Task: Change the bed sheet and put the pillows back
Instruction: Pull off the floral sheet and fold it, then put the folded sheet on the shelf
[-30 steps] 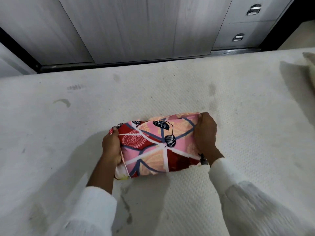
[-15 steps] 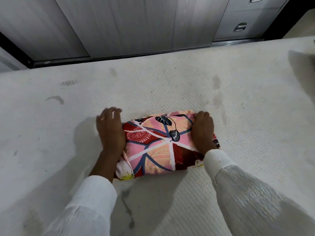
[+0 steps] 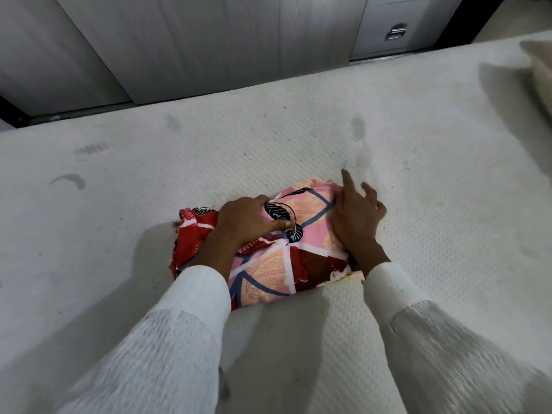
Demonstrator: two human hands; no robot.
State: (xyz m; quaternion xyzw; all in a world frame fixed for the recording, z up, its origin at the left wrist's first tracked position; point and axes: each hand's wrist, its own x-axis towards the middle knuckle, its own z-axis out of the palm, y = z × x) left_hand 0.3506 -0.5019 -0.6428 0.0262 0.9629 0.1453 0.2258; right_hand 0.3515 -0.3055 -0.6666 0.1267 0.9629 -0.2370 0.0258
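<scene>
Item: folded sheet [image 3: 286, 249], printed cotton, pink, red and cream with black leaves; a soft thick bundle at the mattress [image 3: 418, 189] centre, near edge. Mattress bare, white, dimpled knit, faintly stained. My left hand [image 3: 248, 219] clenches a top fold; my right hand [image 3: 357, 216] rests on the bundle's right end, fingers [image 3: 346, 179] loose. Step, as I judge: starting to unfold. Next: find a free edge and spread it. Pale pillow [image 3: 537, 64], far right.
</scene>
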